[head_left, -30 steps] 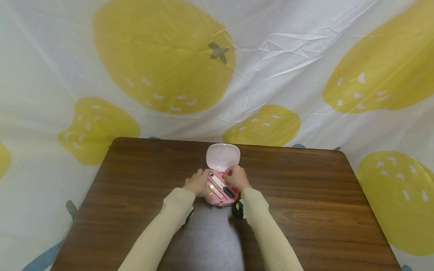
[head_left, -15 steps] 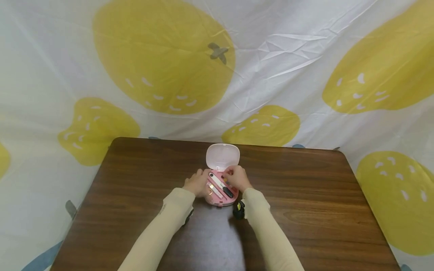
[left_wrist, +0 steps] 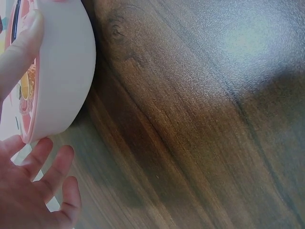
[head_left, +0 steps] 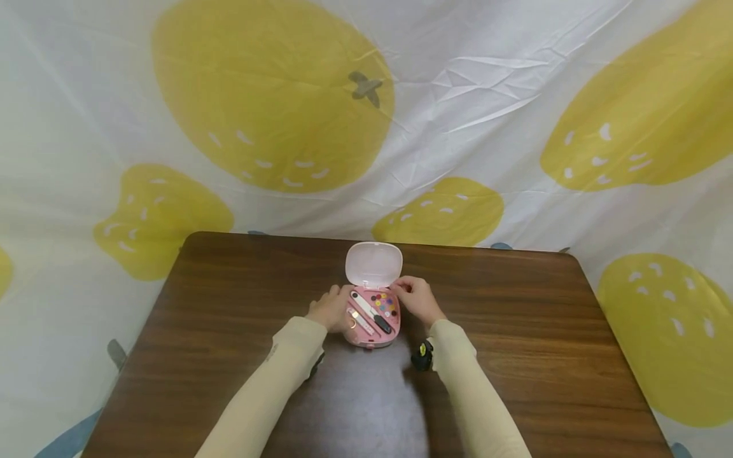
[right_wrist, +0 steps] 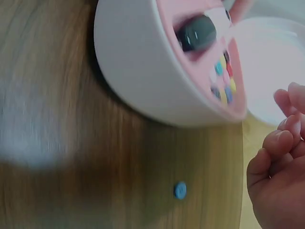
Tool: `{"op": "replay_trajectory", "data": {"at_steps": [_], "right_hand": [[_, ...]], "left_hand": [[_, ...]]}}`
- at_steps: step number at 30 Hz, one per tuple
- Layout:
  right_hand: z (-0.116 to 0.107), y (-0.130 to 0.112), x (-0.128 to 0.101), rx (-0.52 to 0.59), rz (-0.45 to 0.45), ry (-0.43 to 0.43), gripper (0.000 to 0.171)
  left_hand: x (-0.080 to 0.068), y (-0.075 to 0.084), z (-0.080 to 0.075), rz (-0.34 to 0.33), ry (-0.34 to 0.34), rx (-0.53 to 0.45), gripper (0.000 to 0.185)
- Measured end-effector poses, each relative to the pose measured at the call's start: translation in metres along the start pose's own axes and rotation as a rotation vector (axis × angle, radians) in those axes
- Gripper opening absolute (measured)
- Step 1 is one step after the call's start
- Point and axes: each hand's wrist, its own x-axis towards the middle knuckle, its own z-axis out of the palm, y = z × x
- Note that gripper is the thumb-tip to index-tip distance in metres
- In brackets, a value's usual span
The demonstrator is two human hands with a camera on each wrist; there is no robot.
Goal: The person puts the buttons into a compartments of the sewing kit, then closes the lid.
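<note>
A small pink case (head_left: 371, 336) lies open on the brown table (head_left: 515, 331), its pale lid (head_left: 373, 264) standing up at the back. Inside lie a white-and-black tool (head_left: 372, 312) and several coloured buttons (head_left: 385, 306). My left hand (head_left: 329, 310) rests against the case's left side; its thumb (left_wrist: 21, 40) lies on the rim of the case (left_wrist: 62, 71) and its fingers (left_wrist: 45, 164) are straight beside the wall. My right hand (head_left: 417, 298) hovers just right of the case (right_wrist: 138, 71), fingers (right_wrist: 279, 143) curled; whether they pinch anything is hidden.
A tiny blue button (right_wrist: 180, 190) lies on the table near the case. A white sheet with big yellow fruit prints (head_left: 275, 95) hangs behind the table and drapes past its rounded edges. A black wrist strap (head_left: 422, 356) sits on my right sleeve.
My right hand has drawn off the case's button compartment to the right, uncovering the buttons. The left hand and the case have stayed put.
</note>
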Motion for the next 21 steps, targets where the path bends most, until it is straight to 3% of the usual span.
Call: {"op": "replay_trajectory", "data": {"at_steps": [8,21], "right_hand": [[-0.019,0.018,-0.007,-0.065,-0.031,0.035,0.017],[-0.031,0.040,-0.016,-0.098,-0.067,0.043,0.011]], "left_hand": [[-0.001,0.001,-0.001,-0.007,-0.003,-0.018,0.107],[-0.001,0.001,-0.001,-0.008,-0.002,-0.028,0.107]]}}
